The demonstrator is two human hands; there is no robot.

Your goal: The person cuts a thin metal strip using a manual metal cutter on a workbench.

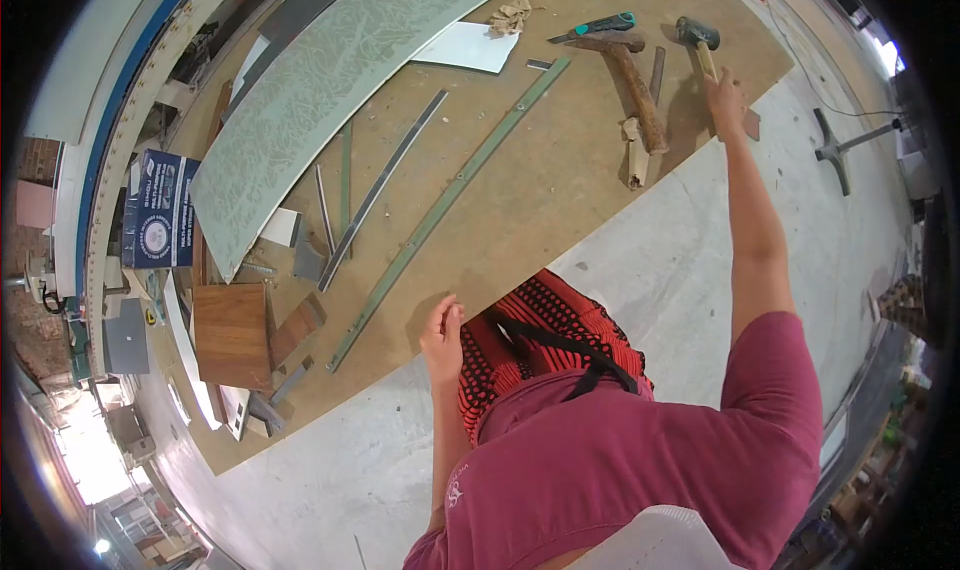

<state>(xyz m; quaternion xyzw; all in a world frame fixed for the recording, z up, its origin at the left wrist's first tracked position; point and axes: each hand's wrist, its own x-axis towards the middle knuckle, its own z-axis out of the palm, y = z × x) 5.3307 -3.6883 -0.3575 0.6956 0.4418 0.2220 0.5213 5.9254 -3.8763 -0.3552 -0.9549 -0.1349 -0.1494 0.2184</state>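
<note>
fingers, right hand (726,98): wrapped around the wooden handle of the mallet (699,38), arm stretched far out over the board.
fingers, left hand (442,332): loosely curled, gripping nothing, resting at the near edge of the desk (560,170).
mallet: dark head lies on the desk near its far right corner, handle running back into the right hand.
hammer (632,70): just left of the mallet, rusty head pointing left, long brown handle angled toward the person.
screwdriver (598,26): teal grip, lying beside the hammer head, touching or nearly so; cannot tell which.
green strip (450,198): long thin strip with screw holes, running diagonally across the desk from near the hammer down toward the left hand.
metal strip (380,188): grey, roughly parallel to the green strip, on its left.
patterned panel (320,80): large pale green sheet, lying across the far left of the desk.
blue box (160,210): standing at the left edge, beside the panel.
wood block (232,335): brown, at the near left of the desk, below the blue box.
floor (660,270): grey concrete, under the person.
</note>
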